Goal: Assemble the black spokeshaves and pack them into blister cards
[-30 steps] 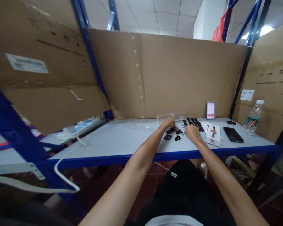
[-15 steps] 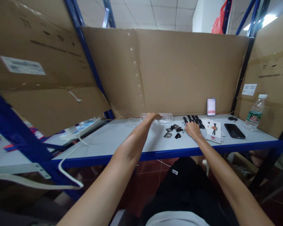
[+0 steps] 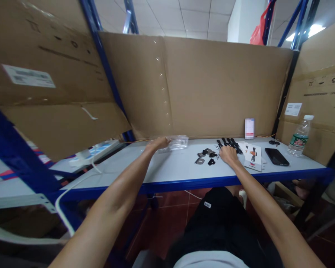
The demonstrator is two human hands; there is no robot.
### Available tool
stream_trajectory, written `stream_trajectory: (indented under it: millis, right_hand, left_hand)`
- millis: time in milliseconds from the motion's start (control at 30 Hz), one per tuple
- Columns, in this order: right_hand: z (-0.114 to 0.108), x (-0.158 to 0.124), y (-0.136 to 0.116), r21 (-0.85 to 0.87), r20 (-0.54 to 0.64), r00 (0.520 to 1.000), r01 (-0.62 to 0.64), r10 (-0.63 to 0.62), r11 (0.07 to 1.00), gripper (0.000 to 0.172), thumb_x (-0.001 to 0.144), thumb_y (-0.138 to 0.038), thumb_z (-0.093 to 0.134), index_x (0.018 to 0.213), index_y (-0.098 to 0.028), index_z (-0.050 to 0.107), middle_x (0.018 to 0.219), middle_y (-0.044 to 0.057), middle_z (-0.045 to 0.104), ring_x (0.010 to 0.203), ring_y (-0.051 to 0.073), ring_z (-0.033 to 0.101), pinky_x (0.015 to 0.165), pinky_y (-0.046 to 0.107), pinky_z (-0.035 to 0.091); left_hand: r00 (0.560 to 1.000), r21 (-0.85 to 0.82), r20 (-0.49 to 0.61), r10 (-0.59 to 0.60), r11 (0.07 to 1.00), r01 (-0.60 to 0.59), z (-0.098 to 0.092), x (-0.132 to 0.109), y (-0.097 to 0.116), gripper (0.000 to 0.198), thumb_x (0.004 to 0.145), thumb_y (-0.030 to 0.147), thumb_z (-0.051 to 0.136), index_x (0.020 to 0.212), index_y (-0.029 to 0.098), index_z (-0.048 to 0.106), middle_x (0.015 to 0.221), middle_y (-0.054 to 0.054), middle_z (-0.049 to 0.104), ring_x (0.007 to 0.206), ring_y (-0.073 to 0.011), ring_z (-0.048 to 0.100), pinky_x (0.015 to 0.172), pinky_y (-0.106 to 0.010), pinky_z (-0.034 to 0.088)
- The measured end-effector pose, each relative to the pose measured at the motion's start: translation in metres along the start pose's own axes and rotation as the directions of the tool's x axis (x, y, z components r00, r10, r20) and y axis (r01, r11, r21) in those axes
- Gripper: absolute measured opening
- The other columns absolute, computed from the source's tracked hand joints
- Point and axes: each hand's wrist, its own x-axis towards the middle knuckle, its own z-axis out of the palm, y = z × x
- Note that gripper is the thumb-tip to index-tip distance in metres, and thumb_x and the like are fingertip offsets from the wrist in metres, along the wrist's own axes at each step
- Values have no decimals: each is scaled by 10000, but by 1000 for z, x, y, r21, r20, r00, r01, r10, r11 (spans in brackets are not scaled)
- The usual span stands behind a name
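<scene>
Toward the back of the table, my left hand [image 3: 160, 142] is closed on a clear plastic tray [image 3: 180, 142], which sticks out to its right. My right hand [image 3: 228, 153] rests at the near ends of several black-handled tools [image 3: 234, 144] lying side by side; its fingers are largely hidden, so I cannot tell whether it grips one. Just left of that hand lie several small dark and grey flat pieces [image 3: 200, 161], loosely scattered. A white printed card [image 3: 252, 156] with a picture of a tool sits right of the handles.
A black phone [image 3: 277, 156] lies on the right, with a water bottle [image 3: 298, 137] standing beyond it. A lit phone [image 3: 249, 128] leans against the rear cardboard wall [image 3: 212, 89]. Blue posts and cardboard enclose both sides. A white cable [image 3: 64, 208] hangs at the left.
My left hand has moved left along the back of the table, and the clear plastic tray has shifted left with it. My right hand has stayed by the black handles.
</scene>
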Motion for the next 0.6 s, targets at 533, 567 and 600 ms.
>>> stream_trajectory:
  millis: [533, 567, 600]
  right_hand:
    - [6, 4, 3, 6, -29, 999, 13, -13, 1000, 389, 1003, -274, 412, 1111, -122, 753, 1137, 219, 727, 1083, 327, 691, 904, 376, 491]
    - [5, 4, 3, 6, -27, 1000, 13, -13, 1000, 391, 1001, -268, 409, 1110, -120, 754, 1137, 221, 727, 1081, 327, 693, 900, 376, 493]
    - [4, 3, 3, 6, -24, 1000, 12, -12, 1000, 393, 998, -263, 406, 1112, -118, 753, 1140, 222, 726, 1080, 328, 692, 897, 377, 495]
  left_hand:
    - [993, 175, 42, 113, 977, -119, -16, -29, -28, 201, 773, 205, 613, 905, 235, 762, 1014, -107, 757, 982, -272, 686, 846, -322, 485]
    - [991, 177, 43, 127, 975, -132, -17, -30, -25, 195, 782, 200, 601, 890, 237, 759, 1000, -101, 757, 967, -263, 687, 843, -316, 483]
    - [989, 177, 45, 139, 973, -145, -17, -32, -22, 195, 787, 197, 594, 884, 239, 757, 993, -97, 756, 954, -255, 688, 837, -312, 481]
